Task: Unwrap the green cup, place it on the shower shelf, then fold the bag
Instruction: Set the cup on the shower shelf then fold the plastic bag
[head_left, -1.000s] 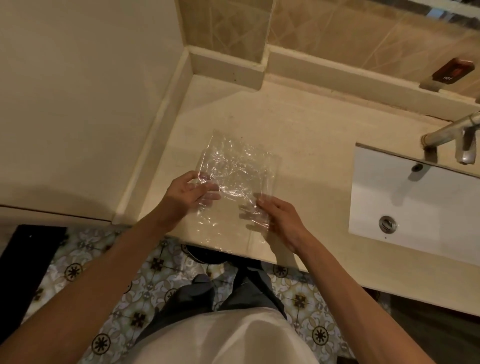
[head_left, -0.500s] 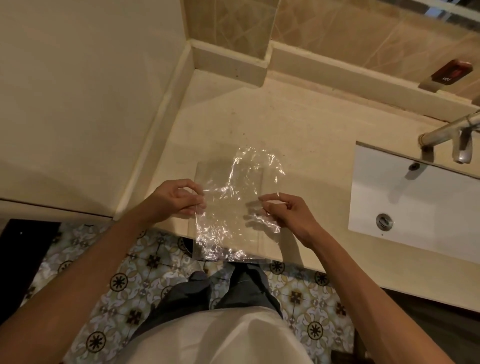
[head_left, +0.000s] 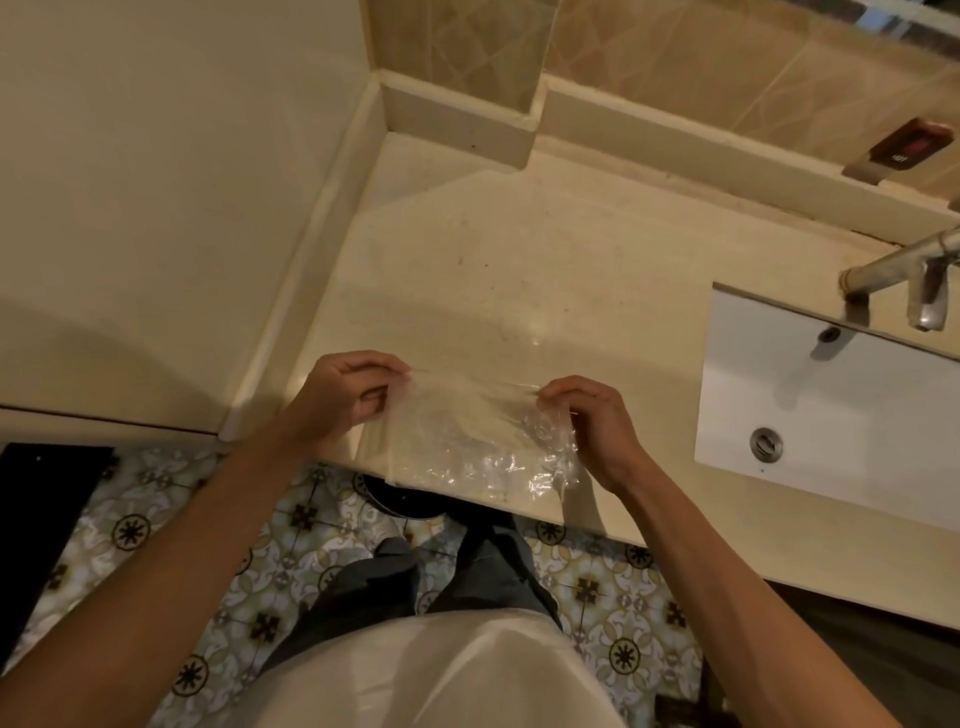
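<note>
A clear, crinkled plastic bag (head_left: 467, 447) is stretched between my two hands above the front edge of the beige counter (head_left: 493, 270). My left hand (head_left: 343, 397) pinches its upper left corner with curled fingers. My right hand (head_left: 587, 421) pinches the upper right corner the same way. The bag hangs down from this top edge and its lower edge reaches past the counter's front edge. Neither the green cup nor the shower shelf is in view.
A white sink (head_left: 831, 395) with a metal tap (head_left: 904, 270) lies to the right. A cream wall (head_left: 156, 182) bounds the counter on the left, a tiled backsplash (head_left: 675, 62) at the back. Patterned floor tiles (head_left: 260, 571) lie below.
The bag lay taller and flatter on the counter before. Now both hands have pulled its top edge toward me and spread apart, so the bag is shorter and wider.
</note>
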